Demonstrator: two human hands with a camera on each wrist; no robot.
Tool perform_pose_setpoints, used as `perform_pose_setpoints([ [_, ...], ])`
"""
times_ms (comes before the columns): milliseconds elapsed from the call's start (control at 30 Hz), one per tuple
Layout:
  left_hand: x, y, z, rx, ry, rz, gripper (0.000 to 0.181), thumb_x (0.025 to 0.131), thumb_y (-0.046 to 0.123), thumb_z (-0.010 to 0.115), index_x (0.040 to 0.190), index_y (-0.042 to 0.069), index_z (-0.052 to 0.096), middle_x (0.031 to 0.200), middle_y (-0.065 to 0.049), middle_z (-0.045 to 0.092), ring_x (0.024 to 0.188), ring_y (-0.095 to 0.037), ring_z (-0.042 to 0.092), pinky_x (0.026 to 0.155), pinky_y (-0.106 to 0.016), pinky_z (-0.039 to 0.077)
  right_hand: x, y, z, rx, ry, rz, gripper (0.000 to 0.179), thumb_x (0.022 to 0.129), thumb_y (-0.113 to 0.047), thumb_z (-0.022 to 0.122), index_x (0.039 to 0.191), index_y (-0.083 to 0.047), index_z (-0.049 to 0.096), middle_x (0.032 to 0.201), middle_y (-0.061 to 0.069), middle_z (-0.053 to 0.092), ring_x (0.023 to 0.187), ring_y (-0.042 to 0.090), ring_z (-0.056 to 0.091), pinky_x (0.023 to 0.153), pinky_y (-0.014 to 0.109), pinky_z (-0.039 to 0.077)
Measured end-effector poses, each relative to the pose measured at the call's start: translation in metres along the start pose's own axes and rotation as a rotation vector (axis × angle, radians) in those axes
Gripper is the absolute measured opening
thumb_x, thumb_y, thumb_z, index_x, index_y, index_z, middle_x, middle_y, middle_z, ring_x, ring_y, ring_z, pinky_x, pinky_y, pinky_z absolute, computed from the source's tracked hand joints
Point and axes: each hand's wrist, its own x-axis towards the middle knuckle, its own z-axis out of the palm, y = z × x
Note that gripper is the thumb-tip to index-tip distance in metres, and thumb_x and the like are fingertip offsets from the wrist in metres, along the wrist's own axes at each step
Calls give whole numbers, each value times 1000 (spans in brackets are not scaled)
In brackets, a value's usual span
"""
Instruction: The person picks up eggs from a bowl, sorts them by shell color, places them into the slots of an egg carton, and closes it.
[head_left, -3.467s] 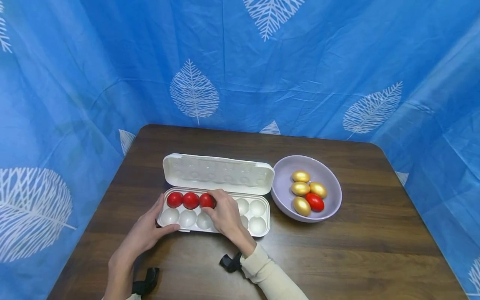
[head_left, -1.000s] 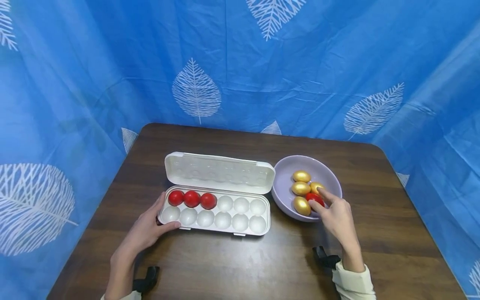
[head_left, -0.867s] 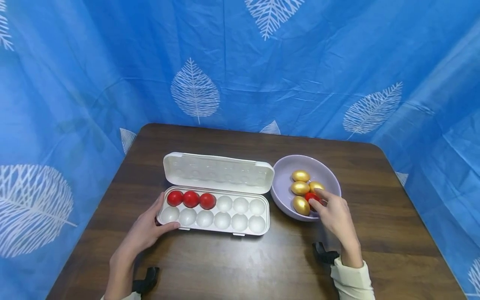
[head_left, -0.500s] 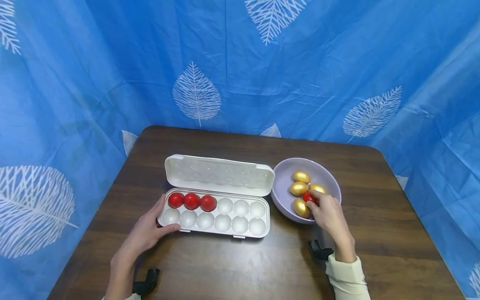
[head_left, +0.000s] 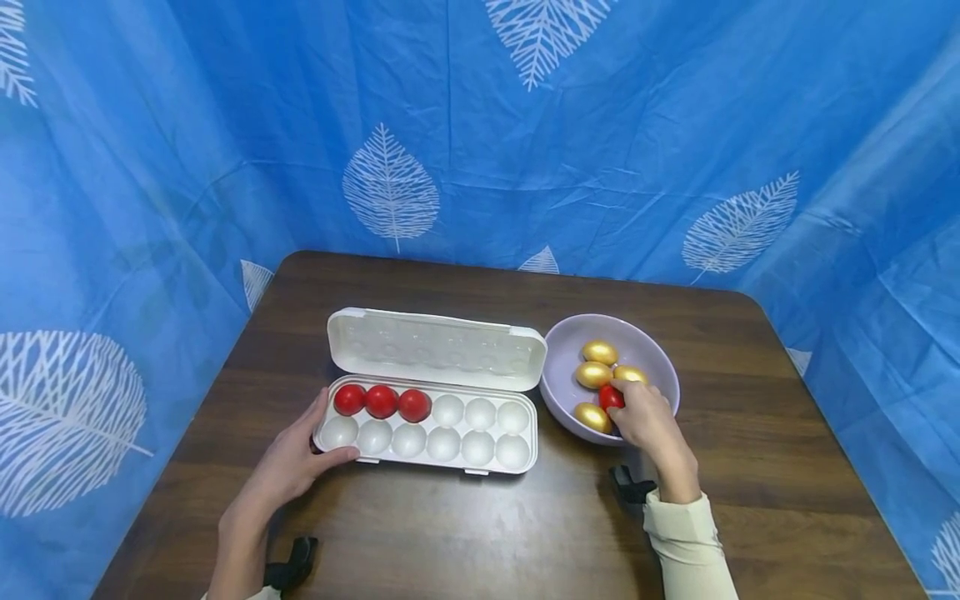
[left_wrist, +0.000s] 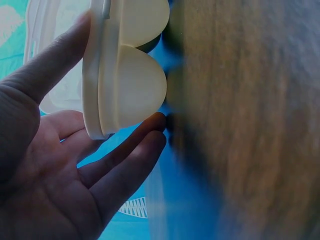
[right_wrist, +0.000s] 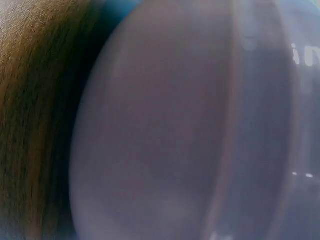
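Egg carton [head_left: 443,446], white and open, lies left of the centre in the head view, with its lid [head_left: 438,350] tipped back behind, so the pockets can be reached from above. Three red eggs [head_left: 381,402] sit in the upper row of pockets, side by side from the left end. The left hand [head_left: 288,462] grips this left end between thumb and fingers (the left wrist view shows the thumb upon the rim), I suppose in order to steady the light carton.

At right of centre, just beside the carton, a lilac bowl [head_left: 564,354] stands on the wooden desk [head_left: 765,500], near enough for a short reach, as I judge. It holds four golden eggs [head_left: 600,352] and one more red egg [head_left: 611,398]. The right hand [head_left: 652,421] comes over the lower right rim and pinches that red egg from its right side, perhaps because the golden ones lie close about it (the right wrist view does not show the grip).
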Motion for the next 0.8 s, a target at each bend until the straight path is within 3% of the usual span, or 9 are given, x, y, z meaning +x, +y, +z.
perform_pose_setpoints([
  [300,0,2,-1,5,1,8,113,82,50,77,157,0,8,158,-30,15,142,-51,18,108,-66,23,1,1,1,-4,-15,-3,27,80,-3,68,105,6,67,87,15,64,76,33,56,68,46,44],
  [533,0,0,0,12,8,11,113,81,51,76,157,0,9,158,-29,16,141,-51,20,108,-66,24,-1,0,3,2,1,18,41,83,-6,73,119,11,64,104,28,65,88,43,59,81,55,47],
  [800,0,-1,0,4,13,16,112,82,50,76,157,1,10,158,-29,16,142,-51,19,108,-65,24,-3,0,4,62,35,58,50,84,-9,77,126,11,60,111,30,64,89,41,57,84,56,48],
])
